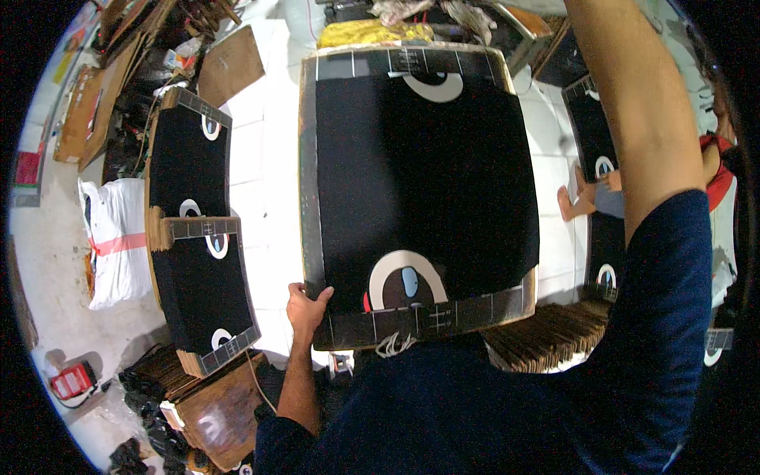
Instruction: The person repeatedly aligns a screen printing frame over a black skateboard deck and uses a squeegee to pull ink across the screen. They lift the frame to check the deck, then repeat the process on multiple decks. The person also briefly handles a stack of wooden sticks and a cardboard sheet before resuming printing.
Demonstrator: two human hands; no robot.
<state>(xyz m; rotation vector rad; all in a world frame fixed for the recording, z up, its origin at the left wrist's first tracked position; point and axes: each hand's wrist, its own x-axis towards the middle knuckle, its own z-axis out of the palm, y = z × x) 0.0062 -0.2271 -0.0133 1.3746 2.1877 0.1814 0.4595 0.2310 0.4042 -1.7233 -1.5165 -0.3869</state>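
Observation:
Before me lies a large board (pixel 418 182) covered by a black sheet, with a dark strip bearing white lines across each end. At its near end sits a white arch (pixel 381 279) around a dark shape with a light blue oval (pixel 409 281); a red bit shows at its left. Another white curved piece (pixel 443 89) is at the far end. My left hand (pixel 305 309) grips the board's near left edge, thumb on top and the other fingers partly hidden. My right arm (pixel 645 111) reaches up past the upper edge, so its hand is out of sight.
Left stand two similar black boards (pixel 190 162) and a white sack (pixel 119 237). Stacked brown sheets (pixel 546 336) lie near right, a wooden box (pixel 214 412) near left. Yellow material (pixel 372 32) is beyond the board. At right a person's hand (pixel 608 180) is by other black panels.

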